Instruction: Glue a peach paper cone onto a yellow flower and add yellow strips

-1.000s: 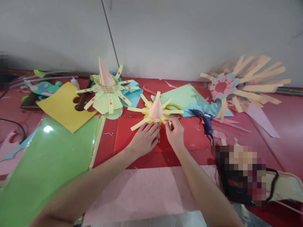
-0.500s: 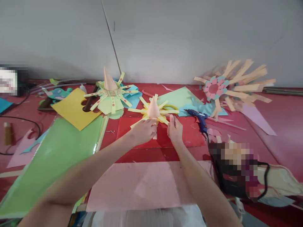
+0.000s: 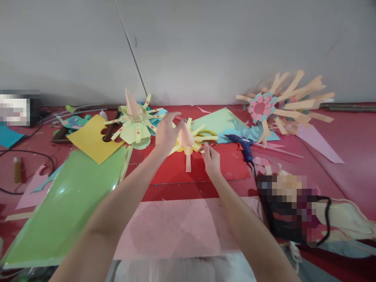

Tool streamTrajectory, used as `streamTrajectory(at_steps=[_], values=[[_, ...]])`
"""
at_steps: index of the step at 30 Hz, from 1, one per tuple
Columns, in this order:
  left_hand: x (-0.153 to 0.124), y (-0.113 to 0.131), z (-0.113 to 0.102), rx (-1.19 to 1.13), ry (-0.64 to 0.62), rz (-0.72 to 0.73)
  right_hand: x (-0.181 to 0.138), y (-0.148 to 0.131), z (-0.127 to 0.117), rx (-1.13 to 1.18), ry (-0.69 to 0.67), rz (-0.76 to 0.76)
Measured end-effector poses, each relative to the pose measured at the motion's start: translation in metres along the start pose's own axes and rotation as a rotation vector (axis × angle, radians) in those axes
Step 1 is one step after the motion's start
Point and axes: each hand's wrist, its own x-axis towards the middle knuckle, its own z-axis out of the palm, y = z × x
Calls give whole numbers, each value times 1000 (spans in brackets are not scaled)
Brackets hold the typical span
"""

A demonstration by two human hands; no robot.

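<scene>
A paper craft with a peach cone and yellow strips fanning out sits on a red sheet in the head view. My left hand hovers over the craft's left side, fingers spread, one fingertip near the cone's tip. My right hand rests just right of the craft, fingers curled close to a yellow strip; what they pinch, if anything, I cannot make out. One peach strip hangs toward me from the cone's base.
A second cone craft with starred strips stands at the back left beside yellow paper. A blue glue gun lies right of the craft. A green sheet, pink sheet and fan-shaped paper flower surround the area.
My left hand lifted from the craft's near edge to above its left side and spread its fingers. The peach strip below the cone now shows. My right hand stayed near the right edge.
</scene>
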Motion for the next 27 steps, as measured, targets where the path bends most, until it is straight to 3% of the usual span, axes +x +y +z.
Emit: streamTrajectory(at_steps=[3, 9, 16, 21, 27], values=[[0, -1, 5, 11, -30, -19, 0, -2, 0, -20, -17, -17], [-2, 6, -2, 99, 1, 117, 0, -3, -4, -62, -4, -42], [6, 15, -17, 112, 101, 183, 5, -6, -12, -25, 119, -28], [7, 15, -13, 108, 123, 190, 7, -16, -23, -112, 184, -65], [7, -2, -6, 95, -27, 119, 18, -12, -52, -387, 411, -112]])
